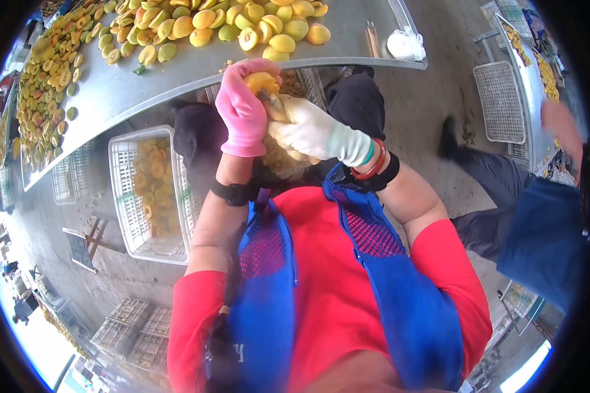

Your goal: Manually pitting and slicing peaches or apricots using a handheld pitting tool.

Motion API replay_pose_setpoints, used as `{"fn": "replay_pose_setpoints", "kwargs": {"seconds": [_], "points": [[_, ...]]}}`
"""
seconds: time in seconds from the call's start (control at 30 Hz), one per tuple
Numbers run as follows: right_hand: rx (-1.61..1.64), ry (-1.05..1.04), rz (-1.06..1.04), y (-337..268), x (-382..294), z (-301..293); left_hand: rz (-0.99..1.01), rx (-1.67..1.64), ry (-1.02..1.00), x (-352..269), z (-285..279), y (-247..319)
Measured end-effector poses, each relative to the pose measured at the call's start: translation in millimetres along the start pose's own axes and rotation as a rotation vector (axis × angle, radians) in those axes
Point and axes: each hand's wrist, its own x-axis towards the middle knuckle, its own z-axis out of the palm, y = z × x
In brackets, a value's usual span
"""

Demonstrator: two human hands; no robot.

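Note:
In a pink glove, my left hand [242,113] is closed around a piece of yellow stone fruit [261,81], apparently an apricot or peach. My right hand [307,125], white-gloved, grips a small hand tool [275,105] whose tip meets the fruit; fingers partly hide its shape. Both hands are together just off the near edge of a metal-topped table [177,81]. Halved and whole fruit [196,24] lie heaped on that table, close beyond my hands. Beneath the hands, between my knees, a crate [312,86] holds material that is mostly hidden.
A white plastic crate [120,206] with fruit halves stands on the floor at left, near a folding stool [91,240]. A wooden-handled tool [372,39] and a white plastic bag [405,45] lie at the table's right corner. Close on my right is another person [541,236].

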Motion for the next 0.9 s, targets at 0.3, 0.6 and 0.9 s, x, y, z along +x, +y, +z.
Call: {"fn": "replay_pose_setpoints", "kwargs": {"seconds": [0.3,0.6,0.9], "points": [[0.130,-0.139,0.225,2.9,-4.9,-3.5,-0.047,-0.038,-0.209,6.8,-7.1,4.3],[0.211,-0.241,0.248,5.1,-6.5,-11.4,-0.039,-0.077,-0.341,7.7,-12.2,-3.9],[0.391,-0.247,0.480,-2.3,-12.2,-25.5,0.362,0.226,-0.276,2.2,2.6,-22.9]]}}
